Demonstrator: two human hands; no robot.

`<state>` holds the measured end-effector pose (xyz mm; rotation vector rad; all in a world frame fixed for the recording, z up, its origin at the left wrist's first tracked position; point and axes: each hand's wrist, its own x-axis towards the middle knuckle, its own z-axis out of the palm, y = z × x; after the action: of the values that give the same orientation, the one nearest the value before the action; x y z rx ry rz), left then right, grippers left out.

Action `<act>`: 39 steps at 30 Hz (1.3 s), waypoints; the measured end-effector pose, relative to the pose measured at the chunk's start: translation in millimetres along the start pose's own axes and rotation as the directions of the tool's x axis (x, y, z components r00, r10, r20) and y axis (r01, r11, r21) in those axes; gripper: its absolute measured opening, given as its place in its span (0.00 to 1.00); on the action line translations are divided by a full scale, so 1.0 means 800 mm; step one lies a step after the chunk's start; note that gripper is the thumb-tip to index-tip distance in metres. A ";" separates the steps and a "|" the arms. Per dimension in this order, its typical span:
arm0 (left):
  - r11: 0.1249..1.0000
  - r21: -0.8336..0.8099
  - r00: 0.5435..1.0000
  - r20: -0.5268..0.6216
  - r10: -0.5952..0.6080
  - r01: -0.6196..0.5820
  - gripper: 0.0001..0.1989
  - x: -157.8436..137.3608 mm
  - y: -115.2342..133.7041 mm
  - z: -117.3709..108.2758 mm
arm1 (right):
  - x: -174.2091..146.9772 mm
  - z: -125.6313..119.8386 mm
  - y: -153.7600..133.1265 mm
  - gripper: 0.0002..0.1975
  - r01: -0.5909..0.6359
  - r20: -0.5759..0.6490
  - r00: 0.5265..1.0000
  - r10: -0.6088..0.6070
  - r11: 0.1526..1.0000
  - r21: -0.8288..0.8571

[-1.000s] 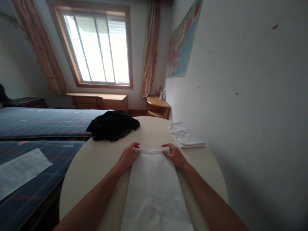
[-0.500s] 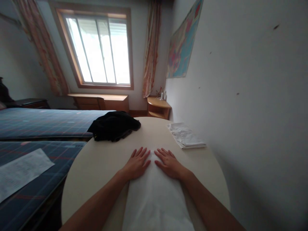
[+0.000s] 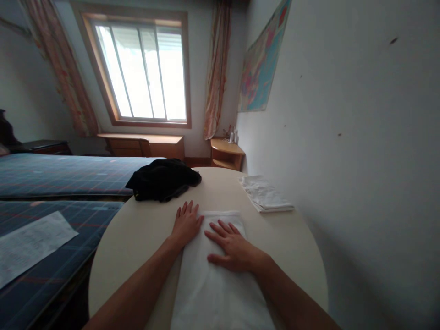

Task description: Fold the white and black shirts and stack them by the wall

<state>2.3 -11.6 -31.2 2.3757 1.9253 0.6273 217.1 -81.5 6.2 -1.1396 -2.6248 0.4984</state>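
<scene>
White cloth point(image 3: 220, 300), one of two, lies beneath the right hand point(image 3: 233, 247), left hand point(image 3: 186, 225) at its edge, both with fingers spread.

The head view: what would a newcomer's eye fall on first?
Probably the bright window at the back. Next, the black fabric heap at the pale table's far left. Nearer, the right hand lies spread on a white cloth, the left hand at its left edge.

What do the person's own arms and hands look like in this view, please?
The left hand and right hand are bare, without gloves, and no rings show on the slender fingers. The left forearm and right forearm show no sleeves, watch or bracelet.
</scene>
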 end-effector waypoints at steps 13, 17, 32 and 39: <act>0.711 -0.407 0.703 0.200 0.682 -0.574 0.36 -0.071 0.081 -0.053 | 0.029 -0.006 0.089 0.21 -0.254 -0.232 0.947 0.224 0.961 -0.108; 0.654 -0.363 0.617 0.228 0.753 -0.664 0.29 -0.079 0.094 -0.063 | 0.027 -0.003 0.103 0.20 -0.213 -0.256 0.946 0.196 0.976 -0.039; 0.396 -0.646 0.343 0.213 0.915 -0.653 0.30 -0.115 0.133 -0.062 | 0.015 -0.012 0.104 0.17 -0.043 -0.216 0.973 0.083 0.982 0.183; 0.567 -0.591 0.703 0.001 0.712 -0.574 0.18 -0.066 0.094 -0.060 | 0.007 -0.016 0.085 0.14 0.041 -0.163 0.987 -0.012 0.984 0.175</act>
<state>48.9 -90.5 16.9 2.5201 0.5603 0.7302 262.5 -30.9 -8.4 -1.0414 -2.4004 0.5954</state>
